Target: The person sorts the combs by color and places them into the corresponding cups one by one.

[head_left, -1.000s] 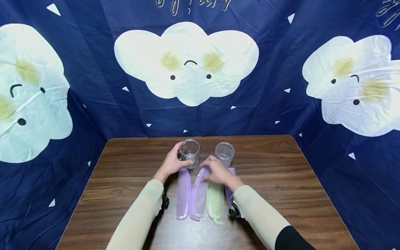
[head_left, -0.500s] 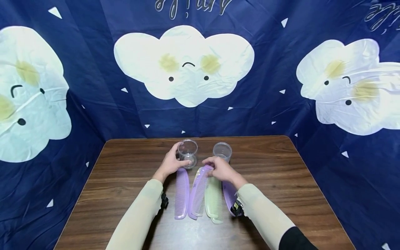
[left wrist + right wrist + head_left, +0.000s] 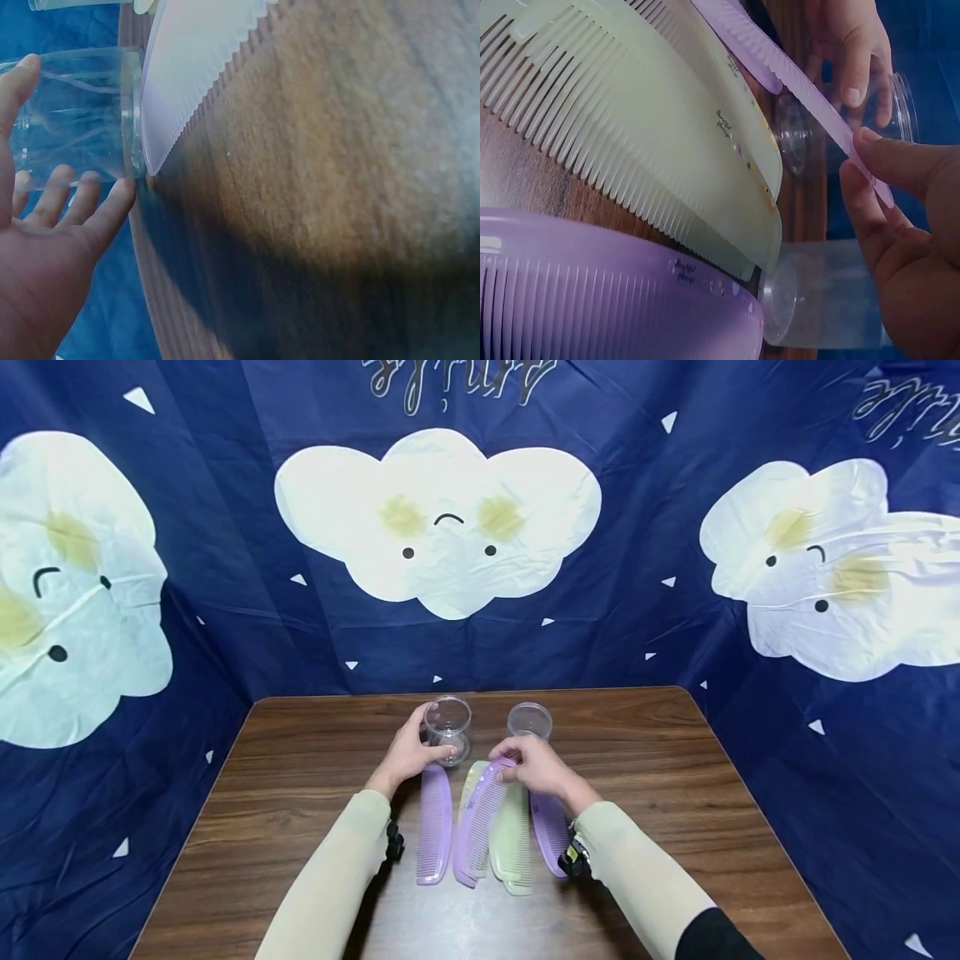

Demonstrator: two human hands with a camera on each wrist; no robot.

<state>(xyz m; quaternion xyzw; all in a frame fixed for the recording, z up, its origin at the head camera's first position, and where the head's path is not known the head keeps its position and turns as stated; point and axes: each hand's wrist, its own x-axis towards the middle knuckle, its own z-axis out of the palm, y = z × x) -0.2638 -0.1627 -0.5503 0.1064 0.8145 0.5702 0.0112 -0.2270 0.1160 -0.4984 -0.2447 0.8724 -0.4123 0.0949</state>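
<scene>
My left hand [image 3: 429, 742] holds a clear glass cup [image 3: 447, 731] standing at the middle of the wooden table [image 3: 300, 793]; in the left wrist view the fingers [image 3: 82, 199] and thumb wrap the cup [image 3: 75, 112]. My right hand [image 3: 507, 762] pinches the far end of a purple comb [image 3: 474, 831] and tilts it up on its edge. The right wrist view shows that comb [image 3: 802, 90] edge-on between thumb and fingers [image 3: 885, 187]. A pale green comb [image 3: 471, 774] peeks out beneath it.
A second clear cup [image 3: 529, 721] stands just beyond my right hand. On the table lie another purple comb [image 3: 435, 827] at the left, a green comb [image 3: 513, 847] and a purple comb [image 3: 551, 835] at the right. Blue cloud-print cloth [image 3: 450, 527] walls three sides.
My right hand has raised the far end of the middle purple comb onto its edge, uncovering a pale green comb under it. The left hand stays on the cup.
</scene>
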